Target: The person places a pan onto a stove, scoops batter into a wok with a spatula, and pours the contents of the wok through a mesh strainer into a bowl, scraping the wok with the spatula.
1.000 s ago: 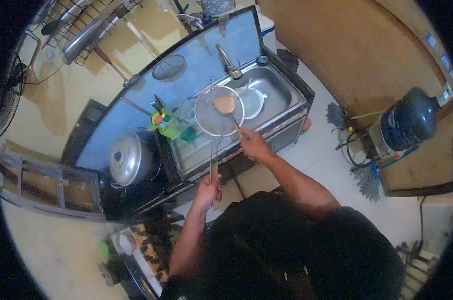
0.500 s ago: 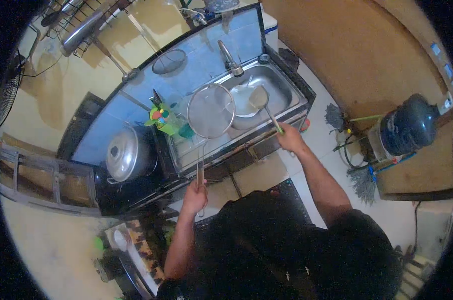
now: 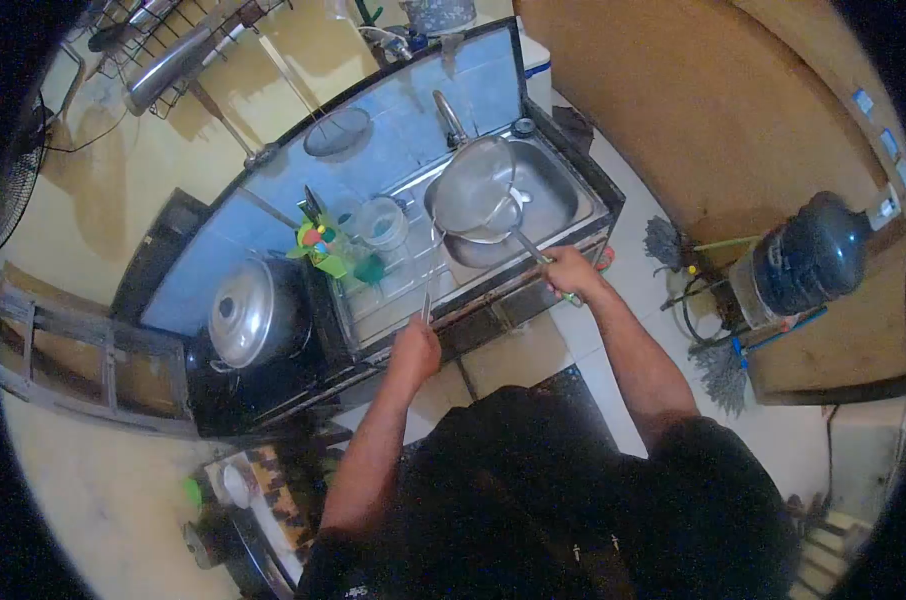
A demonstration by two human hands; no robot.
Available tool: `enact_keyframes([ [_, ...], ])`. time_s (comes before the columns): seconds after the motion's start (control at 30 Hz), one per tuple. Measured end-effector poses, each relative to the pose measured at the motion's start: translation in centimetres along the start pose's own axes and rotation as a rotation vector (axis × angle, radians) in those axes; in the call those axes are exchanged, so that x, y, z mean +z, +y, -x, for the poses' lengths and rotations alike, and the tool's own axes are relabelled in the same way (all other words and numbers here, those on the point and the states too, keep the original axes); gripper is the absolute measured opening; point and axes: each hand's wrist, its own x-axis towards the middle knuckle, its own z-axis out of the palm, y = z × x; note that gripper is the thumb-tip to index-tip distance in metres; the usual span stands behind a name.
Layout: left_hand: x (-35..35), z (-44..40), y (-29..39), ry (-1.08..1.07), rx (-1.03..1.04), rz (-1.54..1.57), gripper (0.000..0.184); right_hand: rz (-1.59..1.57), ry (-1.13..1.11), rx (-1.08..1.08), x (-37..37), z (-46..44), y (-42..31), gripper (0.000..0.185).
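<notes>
My left hand [image 3: 415, 350] is closed round the handle of a round mesh strainer [image 3: 473, 185], whose mesh hangs over the sink basin [image 3: 558, 200] below the faucet [image 3: 451, 118]. My right hand [image 3: 571, 274] grips a long-handled metal turner [image 3: 506, 213]; its head is at the lower right edge of the strainer, and whether the two touch I cannot tell. Partly hidden behind the strainer, something pale and round lies in the basin. A clear plastic container [image 3: 381, 222] is on the drainboard left of the strainer.
A lidded metal pot [image 3: 243, 315] stands left of the sink, and a green utensil holder [image 3: 328, 262] is between them. Utensils hang from a wire rack [image 3: 178, 50]. A blue water bottle [image 3: 818, 245] and mops [image 3: 718, 375] are at the right.
The strainer has moved right, from over the drainboard to over the basin, and now overlaps the turner's head. My left hand has shifted up and right; my right hand has moved slightly.
</notes>
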Motion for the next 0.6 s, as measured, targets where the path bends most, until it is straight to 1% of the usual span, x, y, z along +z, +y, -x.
enact_keyframes([
  [0.03,0.3,-0.7,-0.1,0.007,-0.007,0.003,0.018,-0.032,0.014,0.001,-0.1,0.5,0.2,0.024],
  [0.13,-0.3,-2.2,-0.7,0.045,0.064,-0.063,0.017,-0.063,0.022,-0.058,-0.8,2.7,-0.4,0.028],
  [0.23,-0.5,-3.1,-2.1,0.047,0.096,-0.113,0.017,-0.108,0.064,-0.020,-1.2,2.9,1.1,0.030],
  [0.33,-0.5,-2.3,-1.6,0.071,0.059,-0.027,0.017,-0.095,0.048,0.012,-1.6,2.6,2.0,0.031],
  [0.43,-1.7,-0.5,1.1,0.071,0.055,0.026,0.016,-0.089,-0.003,0.006,-1.4,1.7,2.8,0.031],
  [0.53,-1.4,-0.5,2.0,-0.004,0.035,0.000,0.016,-0.064,0.044,0.050,-1.0,1.4,2.0,0.028],
  [0.6,-0.9,-0.4,2.1,-0.010,0.058,-0.047,0.016,-0.081,0.033,0.042,-0.8,1.1,1.4,0.027],
])
